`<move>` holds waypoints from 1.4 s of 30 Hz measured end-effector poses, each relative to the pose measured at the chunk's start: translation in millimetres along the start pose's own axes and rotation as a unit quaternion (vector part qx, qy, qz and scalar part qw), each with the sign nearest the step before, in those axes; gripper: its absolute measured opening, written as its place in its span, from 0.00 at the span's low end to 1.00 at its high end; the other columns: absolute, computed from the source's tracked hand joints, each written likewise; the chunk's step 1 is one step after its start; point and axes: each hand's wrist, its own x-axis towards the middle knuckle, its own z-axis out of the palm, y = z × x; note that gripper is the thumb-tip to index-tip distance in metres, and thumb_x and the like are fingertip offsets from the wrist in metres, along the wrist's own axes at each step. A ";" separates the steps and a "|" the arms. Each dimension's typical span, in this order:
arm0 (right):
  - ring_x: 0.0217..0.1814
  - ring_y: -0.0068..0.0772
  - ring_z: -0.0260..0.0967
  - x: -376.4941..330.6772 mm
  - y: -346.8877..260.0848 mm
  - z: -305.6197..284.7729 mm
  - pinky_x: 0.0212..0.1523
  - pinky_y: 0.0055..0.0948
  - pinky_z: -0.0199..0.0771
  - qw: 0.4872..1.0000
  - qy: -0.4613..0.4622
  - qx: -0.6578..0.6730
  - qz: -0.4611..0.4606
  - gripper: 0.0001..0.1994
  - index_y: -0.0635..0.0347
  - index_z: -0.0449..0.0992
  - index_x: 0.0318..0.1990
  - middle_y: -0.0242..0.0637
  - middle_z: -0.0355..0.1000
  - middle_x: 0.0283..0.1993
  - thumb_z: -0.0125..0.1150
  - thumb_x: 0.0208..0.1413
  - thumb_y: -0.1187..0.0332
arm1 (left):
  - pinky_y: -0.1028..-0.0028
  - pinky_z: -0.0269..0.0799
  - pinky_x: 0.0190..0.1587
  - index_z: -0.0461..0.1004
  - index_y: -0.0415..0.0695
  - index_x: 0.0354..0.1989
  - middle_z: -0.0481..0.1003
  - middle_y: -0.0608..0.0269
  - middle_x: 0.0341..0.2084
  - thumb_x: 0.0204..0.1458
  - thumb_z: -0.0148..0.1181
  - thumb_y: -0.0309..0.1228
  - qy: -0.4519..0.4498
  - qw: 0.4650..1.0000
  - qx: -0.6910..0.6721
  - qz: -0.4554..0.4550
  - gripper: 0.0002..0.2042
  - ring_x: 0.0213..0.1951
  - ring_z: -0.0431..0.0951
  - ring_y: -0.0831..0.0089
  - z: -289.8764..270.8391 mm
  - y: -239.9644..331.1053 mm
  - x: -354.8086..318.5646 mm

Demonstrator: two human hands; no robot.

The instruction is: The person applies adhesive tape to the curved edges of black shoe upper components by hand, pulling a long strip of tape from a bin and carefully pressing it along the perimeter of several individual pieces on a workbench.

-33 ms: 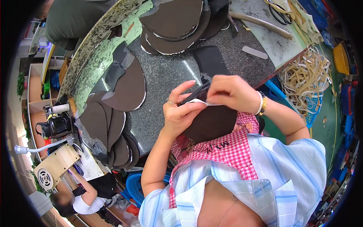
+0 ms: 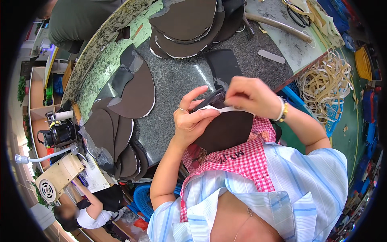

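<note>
My left hand point(image 2: 187, 123) pinches the edge of a dark brown, curved flat piece point(image 2: 225, 131), thumb and forefinger closed on it and the other fingers raised. A narrow white strip point(image 2: 229, 109) runs along that edge, from the left fingertips toward the right. Just above the strip, my right hand point(image 2: 252, 94) is curled with fingertips pressed together, somewhat blurred; what it pinches is hidden. Behind the fingers shows a glossy black part point(image 2: 215, 98). The brown piece rests against my red checked apron point(image 2: 238, 155).
Stacks of similar brown pieces lie on the dark stone tabletop point(image 2: 173, 92), at the far side point(image 2: 183, 20) and at the left point(image 2: 117, 129). A wooden stick point(image 2: 278, 26) and a grey flat strip point(image 2: 271, 56) lie at the far right. Cream ribbons point(image 2: 324, 86) fill a blue basket. Another person sits at lower left.
My right hand has shifted slightly up and to the right, away from the left fingertips. More of the white strip shows beneath it. My left hand and the brown piece stay in place.
</note>
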 end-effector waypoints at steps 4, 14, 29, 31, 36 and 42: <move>0.39 0.42 0.72 -43.4 5.1 -68.5 0.41 0.36 0.72 0.963 -0.082 -0.224 0.127 0.09 0.63 0.75 0.35 0.41 0.71 0.35 0.66 0.47 0.73 | 0.72 0.80 0.44 0.84 0.45 0.33 0.67 0.49 0.58 0.38 0.72 0.16 -0.022 1.000 0.018 0.005 0.12 0.42 0.82 0.64 -3.6 2.7 -5.8; 0.32 0.35 0.78 2.4 -0.9 17.8 0.34 0.29 0.76 0.999 0.035 -0.001 0.017 0.09 0.63 0.76 0.33 0.40 0.76 0.29 0.69 0.49 0.68 | 0.76 0.79 0.41 0.81 0.44 0.43 0.72 0.50 0.54 0.44 0.67 0.15 -0.033 0.997 0.026 -0.065 0.17 0.40 0.82 0.68 -2.8 8.3 -0.6; 0.30 0.42 0.78 22.4 -8.7 0.7 0.34 0.33 0.76 0.988 0.048 -0.054 0.139 0.09 0.64 0.77 0.33 0.44 0.77 0.26 0.64 0.51 0.67 | 0.83 0.72 0.35 0.79 0.39 0.48 0.80 0.68 0.31 0.55 0.63 0.24 -0.018 0.946 -0.032 -0.322 0.13 0.32 0.76 0.86 -6.1 24.2 17.4; 0.26 0.31 0.77 22.0 -3.4 1.2 0.30 0.27 0.75 0.989 0.041 -0.029 0.136 0.08 0.65 0.76 0.32 0.39 0.76 0.24 0.65 0.51 0.69 | 0.81 0.72 0.34 0.79 0.39 0.47 0.81 0.65 0.30 0.54 0.63 0.24 -0.001 0.946 -0.056 -0.318 0.12 0.31 0.77 0.84 -2.1 21.3 15.9; 0.29 0.37 0.78 22.4 -0.5 3.0 0.32 0.31 0.76 0.991 0.037 -0.066 0.107 0.06 0.64 0.77 0.30 0.42 0.76 0.26 0.64 0.49 0.70 | 0.83 0.70 0.37 0.76 0.36 0.46 0.78 0.70 0.33 0.56 0.61 0.21 -0.019 0.942 -0.080 -0.325 0.10 0.34 0.75 0.86 0.0 33.0 22.0; 0.29 0.36 0.77 9.0 11.3 8.6 0.32 0.33 0.76 0.984 0.150 0.004 0.096 0.07 0.64 0.73 0.30 0.42 0.75 0.30 0.61 0.52 0.68 | 0.81 0.72 0.39 0.75 0.36 0.43 0.79 0.64 0.31 0.57 0.58 0.20 -0.046 0.964 -0.014 -0.260 0.07 0.33 0.77 0.80 0.5 41.6 21.3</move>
